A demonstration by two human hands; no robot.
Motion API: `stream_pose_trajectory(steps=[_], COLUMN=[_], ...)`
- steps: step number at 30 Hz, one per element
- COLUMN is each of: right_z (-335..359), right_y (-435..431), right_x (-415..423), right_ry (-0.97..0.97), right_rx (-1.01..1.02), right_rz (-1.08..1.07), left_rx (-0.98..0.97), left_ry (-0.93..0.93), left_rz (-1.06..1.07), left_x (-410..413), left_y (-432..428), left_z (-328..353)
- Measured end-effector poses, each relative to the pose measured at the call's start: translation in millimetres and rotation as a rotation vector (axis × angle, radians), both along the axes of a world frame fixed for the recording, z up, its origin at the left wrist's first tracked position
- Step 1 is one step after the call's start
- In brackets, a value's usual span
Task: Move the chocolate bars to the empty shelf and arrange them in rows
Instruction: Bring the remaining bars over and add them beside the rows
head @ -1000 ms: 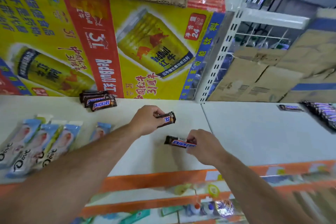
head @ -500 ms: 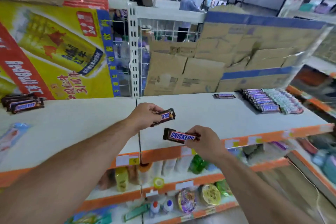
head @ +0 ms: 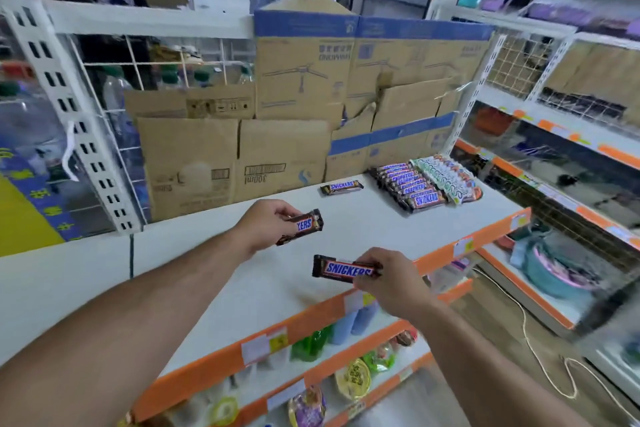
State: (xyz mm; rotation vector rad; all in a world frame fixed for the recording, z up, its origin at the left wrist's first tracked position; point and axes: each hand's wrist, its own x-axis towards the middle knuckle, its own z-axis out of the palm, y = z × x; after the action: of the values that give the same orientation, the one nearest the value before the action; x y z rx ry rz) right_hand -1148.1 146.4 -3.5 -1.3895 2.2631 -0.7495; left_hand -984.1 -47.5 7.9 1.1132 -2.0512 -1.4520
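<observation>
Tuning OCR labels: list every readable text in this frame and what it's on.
"SNICKERS": bar in right hand, bar
"ERS" (partly covered): bar in left hand, bar
"SNICKERS": lone bar on shelf
"SNICKERS": row of bars
Cardboard boxes, price tags: print too blurred.

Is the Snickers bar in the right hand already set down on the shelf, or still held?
Held: the right hand pinches the Snickers bar by one end above the white shelf.

A shop: price-tagged retail shelves (head: 349, 229) stocked with rows of chocolate bars (head: 410, 185).
</observation>
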Motion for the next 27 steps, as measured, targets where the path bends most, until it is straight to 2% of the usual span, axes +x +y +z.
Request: stream_pose_trajectory(steps=[9, 15, 20, 24, 27], right_z=[-16.0, -28.5, -33.5, -32.0, -37.6], right_y=[-48.7, -90.5, -132.2, -169.9, -190.4], right_x=[-68.8, -110.8, -150.5, -175.8, -183.6], right_ry=[0.005, 0.007, -0.031, 0.029, 0.147], right_rx=[0.005, 0.029, 0.024, 0.010, 0.004], right_rz=[-0.105, -0.034, 0.060, 0.133, 0.134], left_rx=[0.028, 0.041, 0.141, 0.220, 0.252], left_ry=[-0.053, -0.090, -0.071, 0.028, 0.079], left_rz=[-0.055, 0.050, 0.161, 0.258, 0.316], left_x=[-75.3, -102.5, -107.9, -105.7, -107.3], left_y=[-59.0, -86.5, -94.4, -95.0, -90.4], left_z=[-18.1, -28.5, -45.0, -47.4, -47.7])
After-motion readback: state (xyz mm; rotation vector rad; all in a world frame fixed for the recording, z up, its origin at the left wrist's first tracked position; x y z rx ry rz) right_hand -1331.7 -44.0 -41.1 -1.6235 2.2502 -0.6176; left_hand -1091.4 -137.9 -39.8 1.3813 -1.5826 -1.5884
